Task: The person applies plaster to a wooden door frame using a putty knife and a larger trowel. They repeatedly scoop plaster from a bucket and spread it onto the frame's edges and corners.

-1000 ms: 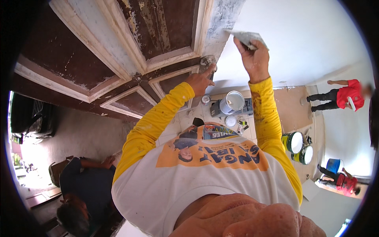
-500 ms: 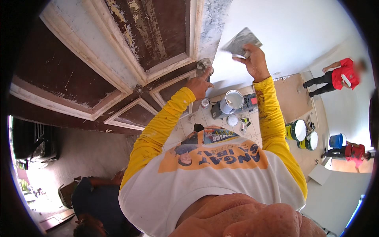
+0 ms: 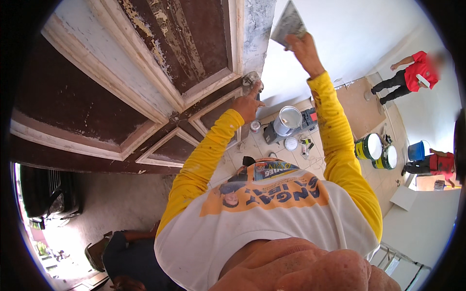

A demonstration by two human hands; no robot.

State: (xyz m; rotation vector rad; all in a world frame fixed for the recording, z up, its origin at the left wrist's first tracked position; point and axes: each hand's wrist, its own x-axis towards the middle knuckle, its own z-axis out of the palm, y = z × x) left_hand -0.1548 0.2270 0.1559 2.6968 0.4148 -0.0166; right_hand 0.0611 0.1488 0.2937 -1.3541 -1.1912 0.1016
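Observation:
My right hand (image 3: pixel 303 48) is raised beside the door's edge, its fingers closed on a flat grey putty blade (image 3: pixel 289 25) smeared with filler; no handle shows. The blade points upward in front of a white wall. My left hand (image 3: pixel 248 105) is lower, at the door's edge. Its index finger is stretched out and touches the metal doorknob (image 3: pixel 252 81), with the thumb spread to the right. The brown panelled door (image 3: pixel 204 43) has pale, bare-looking mouldings and flaking patches. Whitish filler covers its edge strip (image 3: pixel 256 36).
Below my hands, an open can (image 3: pixel 290 118) stands on a dark toolbox (image 3: pixel 272 134). A round lid (image 3: pixel 291 143) lies nearby. To the right are two large buckets (image 3: pixel 372 145), a blue bucket (image 3: pixel 416 151) and two people in red shirts (image 3: pixel 421 72). Another person (image 3: pixel 131 259) is at lower left.
My right hand and the putty blade have moved up and slightly left, and the blade has tilted more upright. My left hand stays at the doorknob.

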